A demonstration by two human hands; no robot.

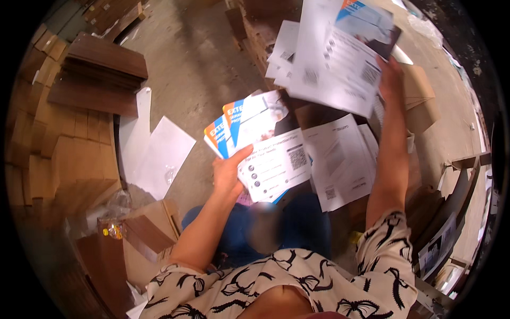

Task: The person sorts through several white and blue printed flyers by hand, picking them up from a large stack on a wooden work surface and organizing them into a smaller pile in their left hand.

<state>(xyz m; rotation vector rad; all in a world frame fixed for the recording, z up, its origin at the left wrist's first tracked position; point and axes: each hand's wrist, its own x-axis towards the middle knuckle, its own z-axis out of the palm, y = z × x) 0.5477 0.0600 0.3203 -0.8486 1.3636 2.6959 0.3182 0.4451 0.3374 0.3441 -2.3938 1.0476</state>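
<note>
My left hand (229, 171) grips a fanned bundle of leaflets (255, 135), thumb pinching them; my right hand (390, 80), fingers closed, lifts a printed sheet (334, 64) off the paper pile (340, 159). Adding it to the bundle likely needs careful edge alignment.

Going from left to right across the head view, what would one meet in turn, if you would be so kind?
Stack of brown panels → white sheets on the floor → left hand holding a fan of leaflets → loose printed sheets → right hand lifting printed sheets.

Concrete floor (202, 58) (dusty) bears white sheets (159, 154) and flattened cardboard (79, 154).
</note>
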